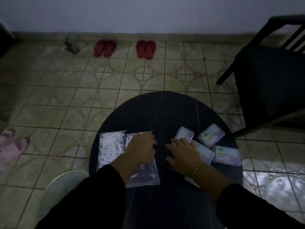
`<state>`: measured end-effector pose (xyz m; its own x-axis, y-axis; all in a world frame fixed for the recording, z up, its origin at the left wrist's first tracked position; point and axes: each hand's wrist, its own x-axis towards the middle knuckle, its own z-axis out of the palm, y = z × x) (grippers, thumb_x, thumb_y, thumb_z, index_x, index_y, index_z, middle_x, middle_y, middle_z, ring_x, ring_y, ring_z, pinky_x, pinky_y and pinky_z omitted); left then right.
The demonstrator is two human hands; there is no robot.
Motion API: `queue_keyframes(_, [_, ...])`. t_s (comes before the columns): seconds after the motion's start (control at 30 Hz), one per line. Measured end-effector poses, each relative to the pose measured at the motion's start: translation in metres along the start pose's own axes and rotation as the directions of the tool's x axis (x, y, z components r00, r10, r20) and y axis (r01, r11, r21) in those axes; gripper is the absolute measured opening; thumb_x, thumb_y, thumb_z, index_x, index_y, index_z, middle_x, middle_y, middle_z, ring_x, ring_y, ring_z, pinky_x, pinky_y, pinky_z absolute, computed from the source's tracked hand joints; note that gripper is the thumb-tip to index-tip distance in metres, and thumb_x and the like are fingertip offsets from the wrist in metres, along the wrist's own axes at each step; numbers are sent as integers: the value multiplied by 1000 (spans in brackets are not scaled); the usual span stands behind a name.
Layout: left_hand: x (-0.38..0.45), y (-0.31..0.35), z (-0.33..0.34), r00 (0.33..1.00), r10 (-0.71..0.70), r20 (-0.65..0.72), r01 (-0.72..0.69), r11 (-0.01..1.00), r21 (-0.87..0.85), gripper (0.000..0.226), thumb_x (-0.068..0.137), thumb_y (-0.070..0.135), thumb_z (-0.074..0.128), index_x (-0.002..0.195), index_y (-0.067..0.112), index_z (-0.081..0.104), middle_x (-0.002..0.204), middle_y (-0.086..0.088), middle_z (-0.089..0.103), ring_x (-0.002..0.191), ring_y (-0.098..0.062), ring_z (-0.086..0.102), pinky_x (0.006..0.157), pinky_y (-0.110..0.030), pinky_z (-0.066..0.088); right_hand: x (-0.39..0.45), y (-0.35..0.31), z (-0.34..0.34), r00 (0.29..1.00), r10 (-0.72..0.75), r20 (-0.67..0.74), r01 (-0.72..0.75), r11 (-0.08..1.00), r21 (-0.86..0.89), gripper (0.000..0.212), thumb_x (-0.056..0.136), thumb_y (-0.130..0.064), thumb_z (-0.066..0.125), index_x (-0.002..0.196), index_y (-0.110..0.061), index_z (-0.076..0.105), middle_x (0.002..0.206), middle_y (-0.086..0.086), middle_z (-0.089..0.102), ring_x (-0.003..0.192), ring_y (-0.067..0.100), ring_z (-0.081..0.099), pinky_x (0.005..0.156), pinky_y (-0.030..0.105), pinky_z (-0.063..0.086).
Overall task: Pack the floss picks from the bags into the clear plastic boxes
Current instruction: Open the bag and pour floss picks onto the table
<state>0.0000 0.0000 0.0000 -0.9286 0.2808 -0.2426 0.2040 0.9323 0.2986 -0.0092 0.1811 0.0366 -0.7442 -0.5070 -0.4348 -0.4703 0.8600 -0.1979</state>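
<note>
Dim light over a round dark tabletop (165, 113); the left hand (140, 148) lies on a clear bag (143, 172), fingers bent down onto the plastic, though whether it truly grips cannot be told; beside it a second bag, full of white floss picks (109, 146); the right hand (182, 153) spreads flat, fingertips touching the nearest of the clear plastic boxes (184, 133); three more boxes cluster just right; two pairs of red sandals (105, 47) wait by the wall; a dark chair (272, 76) stands far right.
</note>
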Motion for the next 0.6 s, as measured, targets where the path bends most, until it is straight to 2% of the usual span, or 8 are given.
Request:
queue_keyframes(0.03, [7, -8, 13, 991, 55, -118, -57, 998, -13, 35, 74, 24, 39, 85, 17, 72, 94, 1, 65, 94, -21, 60, 86, -36, 41, 8, -5, 12, 999, -39, -15, 39, 999, -7, 48, 96, -44, 40, 139, -24, 40, 146, 2, 35, 131, 24, 31, 104, 42, 26])
queue_keyframes(0.1, [17, -25, 35, 916, 208, -342, -193, 978, 80, 25, 70, 19, 42, 64, 21, 65, 74, 4, 59, 75, -15, 55, 76, -30, 35, 23, -14, 41, 987, -100, -127, 101, 995, 5, 37, 94, -42, 42, 118, -19, 57, 123, 3, 52, 115, 24, 44, 95, 40, 33])
queue_keyframes(0.17, [26, -38, 48, 848, 296, -439, -279, 954, 105, 21, 69, 15, 43, 58, 20, 59, 66, 3, 54, 67, -14, 46, 70, -27, 28, 33, -25, 73, 938, -127, -324, 139, 990, 14, 40, 82, -51, 44, 80, -17, 65, 84, 2, 61, 84, 23, 58, 72, 38, 45])
queue_keyframes(0.23, [32, -45, 58, 787, 408, -463, -371, 912, 174, 21, 66, 12, 41, 54, 18, 57, 60, 2, 53, 57, -17, 46, 65, -27, 27, 38, -32, 98, 875, -145, -462, 138, 989, -49, 53, 68, -70, 39, 63, -21, 60, 64, -3, 56, 62, 18, 55, 55, 32, 45])
queue_keyframes(0.33, [42, -51, 61, 727, 506, -465, -435, 863, 259, 23, 64, 11, 38, 53, 18, 56, 55, 2, 53, 50, -19, 48, 62, -26, 27, 35, -40, 121, 800, -272, -535, 245, 962, -122, 68, 53, -87, 44, 73, -23, 58, 72, -4, 55, 66, 17, 51, 58, 32, 43])
queue_keyframes(0.4, [43, -52, 65, 701, 540, -466, -451, 842, 297, 25, 64, 12, 36, 53, 19, 57, 55, 3, 53, 49, -19, 50, 63, -25, 27, 31, -44, 132, 778, -397, -487, 350, 918, -188, 68, 53, -86, 50, 81, -24, 56, 82, -4, 54, 74, 16, 49, 64, 32, 41])
queue_keyframes(0.5, [35, -52, 71, 661, 567, -491, -451, 824, 344, 28, 67, 13, 35, 55, 19, 59, 58, 4, 56, 51, -18, 53, 63, -25, 32, 27, -49, 154, 716, -541, -442, 448, 841, -304, 48, 65, -68, 59, 91, -28, 63, 91, -7, 58, 84, 15, 51, 71, 31, 33])
queue_keyframes(0.6, [6, -45, 77, 686, 464, -561, -388, 885, 257, 31, 68, 15, 35, 58, 18, 63, 63, 4, 62, 53, -18, 56, 65, -23, 34, 20, -48, 172, 693, -531, -489, 416, 847, -331, 31, 78, -42, 42, 84, -28, 69, 86, -9, 64, 77, 14, 57, 70, 30, 24])
